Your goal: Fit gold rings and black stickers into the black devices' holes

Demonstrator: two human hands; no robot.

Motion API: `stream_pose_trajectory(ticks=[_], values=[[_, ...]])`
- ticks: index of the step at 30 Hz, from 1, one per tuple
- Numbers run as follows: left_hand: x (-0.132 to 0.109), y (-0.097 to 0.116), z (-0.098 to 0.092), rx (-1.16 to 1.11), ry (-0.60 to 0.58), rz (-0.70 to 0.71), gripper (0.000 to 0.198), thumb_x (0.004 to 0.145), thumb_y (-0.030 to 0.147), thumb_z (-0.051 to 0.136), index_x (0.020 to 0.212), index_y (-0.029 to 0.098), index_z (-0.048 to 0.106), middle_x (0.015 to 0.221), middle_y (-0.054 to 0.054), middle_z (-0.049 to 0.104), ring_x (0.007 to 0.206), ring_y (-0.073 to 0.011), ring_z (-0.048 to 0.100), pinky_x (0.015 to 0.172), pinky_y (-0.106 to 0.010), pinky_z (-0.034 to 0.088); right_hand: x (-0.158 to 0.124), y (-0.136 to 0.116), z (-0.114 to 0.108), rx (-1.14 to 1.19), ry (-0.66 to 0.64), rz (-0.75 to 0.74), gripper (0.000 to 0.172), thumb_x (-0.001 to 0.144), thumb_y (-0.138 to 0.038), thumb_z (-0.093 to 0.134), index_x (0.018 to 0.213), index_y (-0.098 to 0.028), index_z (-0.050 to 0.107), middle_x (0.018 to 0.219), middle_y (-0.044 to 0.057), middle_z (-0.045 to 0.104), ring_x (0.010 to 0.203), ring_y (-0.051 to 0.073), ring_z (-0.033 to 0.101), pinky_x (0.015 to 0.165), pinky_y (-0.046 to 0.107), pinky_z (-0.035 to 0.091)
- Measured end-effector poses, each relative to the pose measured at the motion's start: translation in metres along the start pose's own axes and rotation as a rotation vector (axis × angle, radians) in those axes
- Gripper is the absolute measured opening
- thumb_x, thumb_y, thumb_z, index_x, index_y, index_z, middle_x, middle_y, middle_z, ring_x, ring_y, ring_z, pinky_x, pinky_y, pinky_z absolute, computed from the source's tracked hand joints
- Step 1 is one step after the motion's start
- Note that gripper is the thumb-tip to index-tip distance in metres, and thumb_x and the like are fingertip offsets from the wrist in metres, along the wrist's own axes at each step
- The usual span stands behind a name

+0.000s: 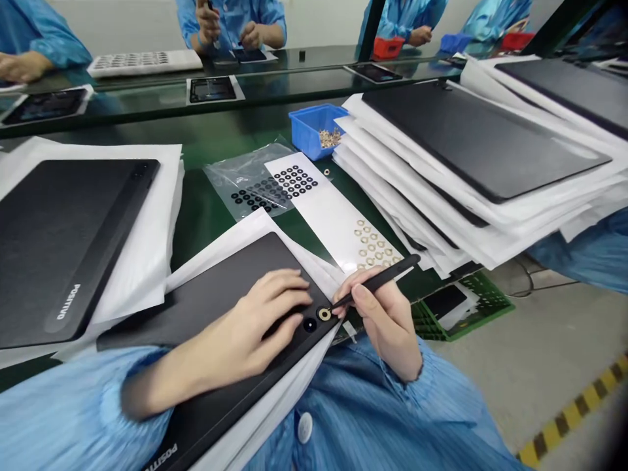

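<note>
A black tablet back cover [230, 268] lies slanted on white sheets in front of me. My left hand [265, 320] rests flat on it, fingers stretched toward the camera corner. Between thumb and fingers, my right hand [383, 314] grips black tweezers [380, 279], whose tip touches a gold-coloured ring [324, 314] at one camera hole. Beside that ring is a dark round lens opening [309, 324]. Just beyond my right hand, a white strip [326, 216] carries gold rings at its near end and black rings at its far end.
Left stands a stack with a black cover [73, 242] on top; right, a taller stack of covers [481, 137] between white sheets. A blue bin [314, 131] holds small gold parts near a clear plastic bag [245, 176]. Across the green conveyor line [275, 85], co-workers in blue sit working.
</note>
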State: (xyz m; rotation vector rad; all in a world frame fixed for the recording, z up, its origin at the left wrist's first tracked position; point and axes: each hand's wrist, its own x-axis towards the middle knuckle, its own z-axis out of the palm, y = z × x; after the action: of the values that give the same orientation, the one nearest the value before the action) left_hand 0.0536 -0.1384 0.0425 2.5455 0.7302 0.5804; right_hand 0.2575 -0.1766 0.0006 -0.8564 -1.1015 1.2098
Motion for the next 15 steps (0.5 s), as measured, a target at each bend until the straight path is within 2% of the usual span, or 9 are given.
stream_pose_trajectory(ticks=[3,7,15], values=[[-0.0144,0.0089,-0.0018,0.049,-0.091,0.048,0.028,0.093,0.012,0.042,0.117,0.018,0.056,0.127,-0.01,0.05,0.131,-0.021,0.034,0.11,-0.039,0.033,-0.0012,-0.0011,-0.0011,-0.04,-0.002,0.0,0.008,0.094,-0.023,0.05,0.093,-0.021,0.058,0.084,0.001,0.059,0.07,0.013,0.061,0.063,0.028,0.051],[-0.0118,0.0075,0.0004,0.12,-0.144,0.094,0.032,0.094,0.015,0.04,0.122,0.021,0.054,0.125,-0.012,0.051,0.127,-0.0272,0.038,0.107,-0.054,0.03,-0.0032,-0.002,-0.0019,-0.081,0.006,-0.009,0.009,0.095,-0.022,0.049,0.094,-0.022,0.058,0.085,0.001,0.059,0.072,0.013,0.061,0.065,0.028,0.051],[-0.014,0.0062,0.0031,0.132,-0.122,0.086,0.033,0.094,0.015,0.038,0.123,0.022,0.054,0.125,-0.011,0.052,0.127,-0.0267,0.038,0.108,-0.053,0.026,-0.0027,-0.0016,-0.0016,-0.095,0.001,-0.028,0.01,0.095,-0.02,0.048,0.095,-0.022,0.057,0.085,0.002,0.06,0.075,0.015,0.06,0.065,0.03,0.051]])
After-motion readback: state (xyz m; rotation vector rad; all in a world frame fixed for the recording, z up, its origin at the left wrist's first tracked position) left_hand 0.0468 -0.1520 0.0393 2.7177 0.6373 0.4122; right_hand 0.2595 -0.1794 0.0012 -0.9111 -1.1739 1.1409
